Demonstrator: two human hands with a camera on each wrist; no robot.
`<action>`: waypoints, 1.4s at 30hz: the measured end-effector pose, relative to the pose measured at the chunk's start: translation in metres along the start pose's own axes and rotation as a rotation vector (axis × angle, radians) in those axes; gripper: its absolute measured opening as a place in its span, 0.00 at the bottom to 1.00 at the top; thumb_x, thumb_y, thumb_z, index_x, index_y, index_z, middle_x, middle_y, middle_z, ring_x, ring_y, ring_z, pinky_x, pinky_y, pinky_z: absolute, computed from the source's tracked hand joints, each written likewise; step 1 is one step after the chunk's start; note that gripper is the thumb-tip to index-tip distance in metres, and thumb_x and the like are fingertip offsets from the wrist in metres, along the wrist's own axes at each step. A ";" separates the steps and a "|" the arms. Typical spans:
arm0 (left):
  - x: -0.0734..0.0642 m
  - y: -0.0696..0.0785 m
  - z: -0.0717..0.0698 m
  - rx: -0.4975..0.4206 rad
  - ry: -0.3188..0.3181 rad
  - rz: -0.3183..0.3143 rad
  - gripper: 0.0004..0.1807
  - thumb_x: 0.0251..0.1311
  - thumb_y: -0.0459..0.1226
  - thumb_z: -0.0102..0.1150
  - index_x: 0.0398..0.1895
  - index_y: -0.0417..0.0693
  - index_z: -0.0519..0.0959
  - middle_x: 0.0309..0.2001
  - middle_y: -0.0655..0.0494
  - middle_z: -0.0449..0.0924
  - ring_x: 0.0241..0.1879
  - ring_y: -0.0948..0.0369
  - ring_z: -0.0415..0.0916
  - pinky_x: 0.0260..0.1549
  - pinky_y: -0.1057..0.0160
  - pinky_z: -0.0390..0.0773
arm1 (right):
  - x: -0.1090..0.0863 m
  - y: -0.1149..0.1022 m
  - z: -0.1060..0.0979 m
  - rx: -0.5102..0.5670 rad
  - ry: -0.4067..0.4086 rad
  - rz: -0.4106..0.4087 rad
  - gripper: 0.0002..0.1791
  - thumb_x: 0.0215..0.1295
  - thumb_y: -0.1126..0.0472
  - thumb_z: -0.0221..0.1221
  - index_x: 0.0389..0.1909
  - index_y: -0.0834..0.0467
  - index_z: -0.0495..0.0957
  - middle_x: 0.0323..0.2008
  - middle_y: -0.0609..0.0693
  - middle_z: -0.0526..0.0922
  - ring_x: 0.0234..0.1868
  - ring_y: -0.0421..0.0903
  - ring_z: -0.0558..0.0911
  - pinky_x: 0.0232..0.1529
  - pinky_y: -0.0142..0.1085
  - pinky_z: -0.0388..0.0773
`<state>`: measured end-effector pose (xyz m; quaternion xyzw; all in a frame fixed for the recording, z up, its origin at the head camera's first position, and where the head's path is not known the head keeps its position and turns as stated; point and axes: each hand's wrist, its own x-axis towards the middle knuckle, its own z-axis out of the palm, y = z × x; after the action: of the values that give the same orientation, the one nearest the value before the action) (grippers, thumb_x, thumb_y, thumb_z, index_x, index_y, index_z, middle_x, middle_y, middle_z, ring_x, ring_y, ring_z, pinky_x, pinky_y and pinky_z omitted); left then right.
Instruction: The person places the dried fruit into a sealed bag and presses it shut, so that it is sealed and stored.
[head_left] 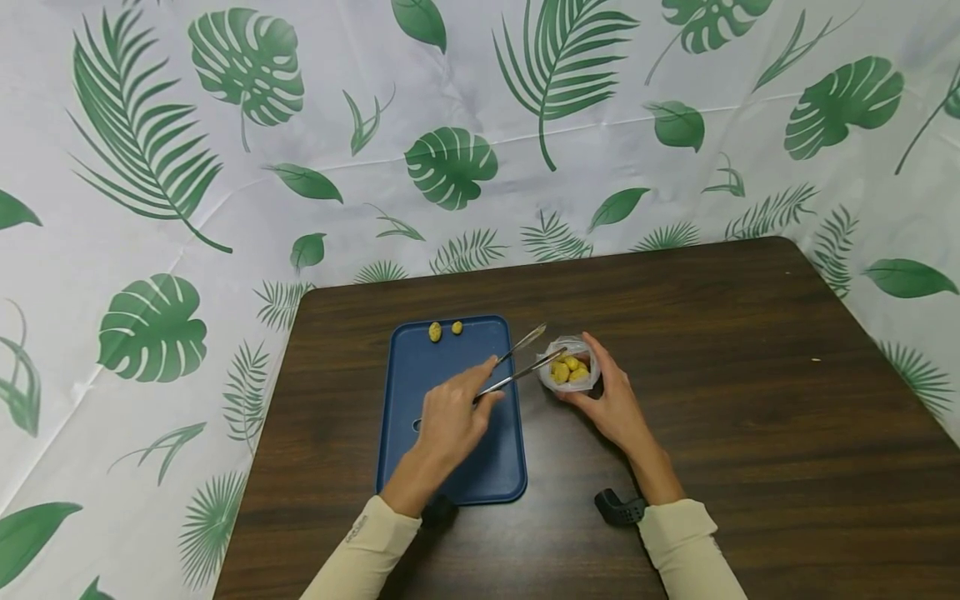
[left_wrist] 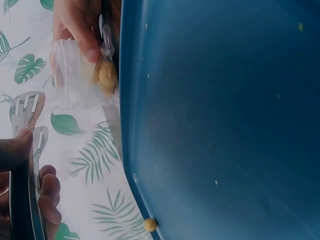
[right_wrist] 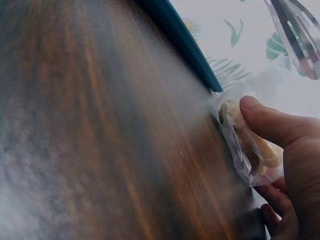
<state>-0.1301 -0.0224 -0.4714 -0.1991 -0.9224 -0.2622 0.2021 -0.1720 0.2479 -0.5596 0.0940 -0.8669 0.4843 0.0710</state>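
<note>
My left hand (head_left: 453, 417) grips a pair of metal tongs (head_left: 517, 377) above the blue tray (head_left: 457, 458). The slotted tong ends (left_wrist: 27, 107) are spread apart near the bag's mouth, with nothing seen between them. With thumb and fingers around its side, my right hand (head_left: 618, 408) holds a clear plastic bag (head_left: 546, 372) upright on the table, right of the tray. Several yellow, lumpy pieces of food (head_left: 572, 367) lie inside the bag. Two more pieces, one larger (head_left: 435, 332) and one smaller (head_left: 457, 327), sit at the tray's far edge.
The dark wooden table (head_left: 750, 375) extends to the right of the bag. Behind it hangs a white cloth (head_left: 360, 208) with green leaf prints. Small crumbs (left_wrist: 216, 182) dot the tray.
</note>
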 end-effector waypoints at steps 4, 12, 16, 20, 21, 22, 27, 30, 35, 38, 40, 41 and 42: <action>-0.001 -0.004 -0.002 0.012 -0.001 -0.028 0.27 0.60 0.41 0.73 0.63 0.45 0.82 0.53 0.47 0.89 0.49 0.50 0.89 0.41 0.49 0.87 | 0.000 0.000 0.000 0.011 0.003 -0.017 0.57 0.54 0.59 0.78 0.82 0.48 0.55 0.65 0.62 0.78 0.71 0.65 0.71 0.70 0.70 0.58; -0.002 -0.013 -0.004 0.032 0.029 -0.059 0.27 0.59 0.39 0.74 0.63 0.46 0.82 0.53 0.47 0.89 0.48 0.50 0.89 0.39 0.49 0.87 | 0.000 0.001 0.000 0.010 0.005 -0.027 0.58 0.54 0.60 0.78 0.82 0.46 0.55 0.68 0.62 0.75 0.71 0.65 0.71 0.69 0.69 0.61; -0.002 -0.017 -0.005 0.040 0.046 -0.059 0.27 0.58 0.39 0.75 0.62 0.45 0.83 0.52 0.47 0.89 0.47 0.50 0.89 0.37 0.49 0.87 | -0.001 0.001 -0.001 0.007 0.005 -0.030 0.58 0.54 0.59 0.78 0.82 0.47 0.55 0.71 0.63 0.72 0.72 0.66 0.70 0.69 0.71 0.61; -0.002 -0.020 -0.006 0.052 0.056 -0.065 0.27 0.58 0.39 0.75 0.62 0.44 0.83 0.51 0.46 0.89 0.46 0.49 0.89 0.37 0.49 0.87 | -0.001 0.002 -0.001 0.000 0.003 -0.015 0.57 0.54 0.59 0.78 0.82 0.48 0.55 0.74 0.62 0.69 0.74 0.66 0.68 0.69 0.71 0.60; -0.002 -0.021 -0.007 0.055 0.059 -0.069 0.27 0.58 0.39 0.75 0.62 0.44 0.83 0.51 0.46 0.89 0.46 0.49 0.90 0.36 0.50 0.87 | -0.001 0.001 -0.001 -0.003 0.001 -0.011 0.57 0.54 0.58 0.78 0.82 0.48 0.55 0.75 0.62 0.68 0.74 0.66 0.67 0.69 0.72 0.59; -0.002 -0.022 -0.008 0.054 0.060 -0.076 0.27 0.58 0.39 0.75 0.62 0.44 0.83 0.51 0.46 0.89 0.46 0.49 0.90 0.36 0.50 0.87 | -0.001 0.001 -0.001 -0.006 -0.001 -0.005 0.57 0.54 0.58 0.78 0.82 0.48 0.55 0.75 0.61 0.67 0.75 0.66 0.67 0.69 0.72 0.59; -0.004 -0.028 -0.012 0.065 0.061 -0.118 0.26 0.59 0.39 0.74 0.62 0.44 0.83 0.51 0.47 0.90 0.45 0.50 0.90 0.36 0.49 0.87 | -0.002 0.000 -0.002 -0.013 -0.012 0.015 0.58 0.55 0.57 0.78 0.82 0.46 0.54 0.77 0.61 0.65 0.76 0.67 0.65 0.69 0.73 0.56; -0.005 -0.032 -0.014 0.074 0.064 -0.133 0.26 0.60 0.39 0.73 0.62 0.44 0.83 0.51 0.47 0.89 0.45 0.50 0.90 0.36 0.49 0.87 | -0.002 -0.001 -0.002 -0.011 -0.015 0.019 0.58 0.55 0.56 0.78 0.82 0.44 0.53 0.77 0.60 0.65 0.76 0.66 0.65 0.70 0.73 0.56; -0.006 -0.038 -0.014 0.086 0.082 -0.152 0.26 0.60 0.38 0.74 0.62 0.43 0.83 0.52 0.47 0.89 0.46 0.49 0.89 0.37 0.47 0.87 | -0.001 -0.001 -0.001 -0.011 -0.019 0.018 0.58 0.55 0.56 0.78 0.82 0.42 0.53 0.77 0.60 0.65 0.76 0.66 0.64 0.70 0.73 0.58; -0.006 -0.042 -0.015 0.093 0.089 -0.163 0.26 0.59 0.38 0.74 0.62 0.43 0.83 0.51 0.47 0.89 0.46 0.48 0.89 0.37 0.46 0.86 | -0.001 -0.001 -0.001 -0.008 -0.018 0.016 0.58 0.55 0.56 0.77 0.82 0.42 0.53 0.77 0.60 0.65 0.76 0.66 0.64 0.70 0.72 0.58; -0.006 -0.045 -0.015 0.097 0.099 -0.164 0.26 0.59 0.38 0.75 0.61 0.43 0.83 0.51 0.47 0.89 0.46 0.48 0.89 0.37 0.45 0.86 | 0.000 0.000 -0.001 -0.007 -0.017 0.013 0.58 0.55 0.56 0.77 0.82 0.42 0.53 0.77 0.60 0.65 0.76 0.66 0.65 0.70 0.72 0.58; -0.007 -0.047 -0.016 0.101 0.106 -0.165 0.26 0.58 0.38 0.75 0.61 0.43 0.83 0.51 0.47 0.90 0.46 0.48 0.89 0.37 0.45 0.86 | 0.000 0.000 -0.001 -0.008 -0.017 0.012 0.58 0.55 0.56 0.77 0.82 0.42 0.53 0.77 0.60 0.65 0.76 0.66 0.65 0.70 0.72 0.58; -0.007 -0.048 -0.016 0.104 0.113 -0.165 0.26 0.58 0.38 0.75 0.61 0.43 0.83 0.51 0.47 0.90 0.46 0.48 0.89 0.37 0.44 0.85 | 0.000 0.000 -0.001 -0.010 -0.017 0.013 0.58 0.55 0.56 0.78 0.82 0.42 0.53 0.77 0.60 0.65 0.76 0.66 0.65 0.70 0.72 0.58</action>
<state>-0.1426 -0.0706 -0.4811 -0.0965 -0.9352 -0.2404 0.2416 -0.1718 0.2484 -0.5589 0.0922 -0.8705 0.4796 0.0611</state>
